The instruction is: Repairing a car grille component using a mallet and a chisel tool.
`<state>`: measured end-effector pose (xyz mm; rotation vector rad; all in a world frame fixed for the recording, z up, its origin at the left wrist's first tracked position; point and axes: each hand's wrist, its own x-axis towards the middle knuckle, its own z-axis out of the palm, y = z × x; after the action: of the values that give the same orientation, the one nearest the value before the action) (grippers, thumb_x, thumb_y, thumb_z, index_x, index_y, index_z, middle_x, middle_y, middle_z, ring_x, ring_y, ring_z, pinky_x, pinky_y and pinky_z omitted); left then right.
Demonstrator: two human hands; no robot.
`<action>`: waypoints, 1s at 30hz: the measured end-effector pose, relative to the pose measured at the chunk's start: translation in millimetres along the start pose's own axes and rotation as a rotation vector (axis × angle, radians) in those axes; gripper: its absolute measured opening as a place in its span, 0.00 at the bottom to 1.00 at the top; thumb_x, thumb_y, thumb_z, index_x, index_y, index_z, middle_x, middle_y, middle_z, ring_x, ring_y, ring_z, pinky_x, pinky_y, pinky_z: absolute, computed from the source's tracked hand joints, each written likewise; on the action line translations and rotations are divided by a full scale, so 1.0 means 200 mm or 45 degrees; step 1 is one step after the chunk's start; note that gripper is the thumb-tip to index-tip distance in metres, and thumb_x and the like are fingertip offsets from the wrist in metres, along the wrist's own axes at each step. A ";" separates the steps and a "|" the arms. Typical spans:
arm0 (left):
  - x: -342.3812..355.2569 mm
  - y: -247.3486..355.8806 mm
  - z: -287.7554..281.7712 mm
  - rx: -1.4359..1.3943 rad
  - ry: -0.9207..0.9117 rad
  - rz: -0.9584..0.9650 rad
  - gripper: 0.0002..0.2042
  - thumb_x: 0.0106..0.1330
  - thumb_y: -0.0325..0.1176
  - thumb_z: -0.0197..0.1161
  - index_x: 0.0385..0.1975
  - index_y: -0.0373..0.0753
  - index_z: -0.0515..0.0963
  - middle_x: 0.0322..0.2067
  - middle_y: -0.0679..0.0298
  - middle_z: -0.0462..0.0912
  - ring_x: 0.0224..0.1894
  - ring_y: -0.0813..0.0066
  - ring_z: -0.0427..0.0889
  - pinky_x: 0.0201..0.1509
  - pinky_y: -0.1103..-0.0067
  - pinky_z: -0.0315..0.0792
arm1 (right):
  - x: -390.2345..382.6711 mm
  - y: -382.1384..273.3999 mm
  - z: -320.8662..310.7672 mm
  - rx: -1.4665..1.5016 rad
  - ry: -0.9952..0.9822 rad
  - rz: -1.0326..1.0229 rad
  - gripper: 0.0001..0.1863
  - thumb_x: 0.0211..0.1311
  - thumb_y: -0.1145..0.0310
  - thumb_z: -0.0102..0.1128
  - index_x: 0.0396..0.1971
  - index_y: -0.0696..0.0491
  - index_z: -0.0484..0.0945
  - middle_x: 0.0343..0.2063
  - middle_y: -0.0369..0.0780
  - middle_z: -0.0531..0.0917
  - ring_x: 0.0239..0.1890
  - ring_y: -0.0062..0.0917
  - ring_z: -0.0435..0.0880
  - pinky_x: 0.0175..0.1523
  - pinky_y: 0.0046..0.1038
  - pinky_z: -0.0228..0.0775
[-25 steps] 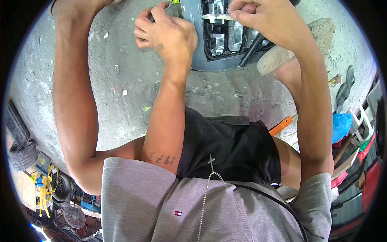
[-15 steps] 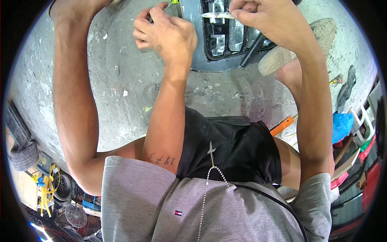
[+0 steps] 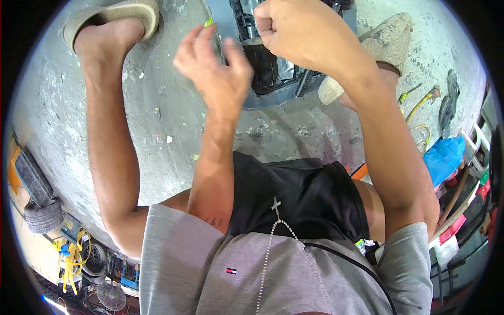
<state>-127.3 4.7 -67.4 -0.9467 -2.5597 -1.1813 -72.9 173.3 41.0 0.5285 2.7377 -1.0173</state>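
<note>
The left hand [image 3: 218,68] is loosely spread, thumb apart from the fingers and nothing seen in its grasp, though blur softens its outline. The right hand [image 3: 302,34] is curled, pinching a pale strip [image 3: 252,41] whose end pokes out left of the thumb.

The grey panel [image 3: 268,103] lies on the floor [image 3: 173,105] beneath and between the hands. Its left edge runs behind the left thumb; whether they touch, I cannot tell. Its rounded near edge ends just below both hands, and its far end runs out of view above them. A black bar [image 3: 303,83] slants over the panel's near right part, below the right hand. A yellow-green piece [image 3: 208,22] shows just beyond the left fingertips.

Left of the left hand, a broad stretch of floor reaches to the left leg [image 3: 113,105] and left slipper [image 3: 149,16]. Nearer the body, more floor separates the panel's edge from the black shorts [image 3: 294,199]. Room is tighter on the right: the right slipper [image 3: 396,39] sits close beside the right hand and forearm. Farther right lie a screwdriver [image 3: 403,97], a black sandal [image 3: 449,105] and a blue bag [image 3: 443,157].
</note>
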 end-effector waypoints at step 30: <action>-0.01 0.27 0.30 -0.356 -0.091 0.260 0.04 0.55 0.31 0.65 0.26 0.44 0.75 0.24 0.62 0.80 0.31 0.59 0.81 0.37 0.65 0.68 | -0.14 0.38 0.10 0.032 0.533 -0.009 0.40 0.45 0.77 0.70 0.62 0.58 0.63 0.29 0.40 0.80 0.32 0.28 0.83 0.42 0.27 0.75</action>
<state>-86.7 74.3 -75.7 -1.2961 -2.3170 -1.4914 -18.0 207.1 -11.1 0.8196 3.0876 -1.0446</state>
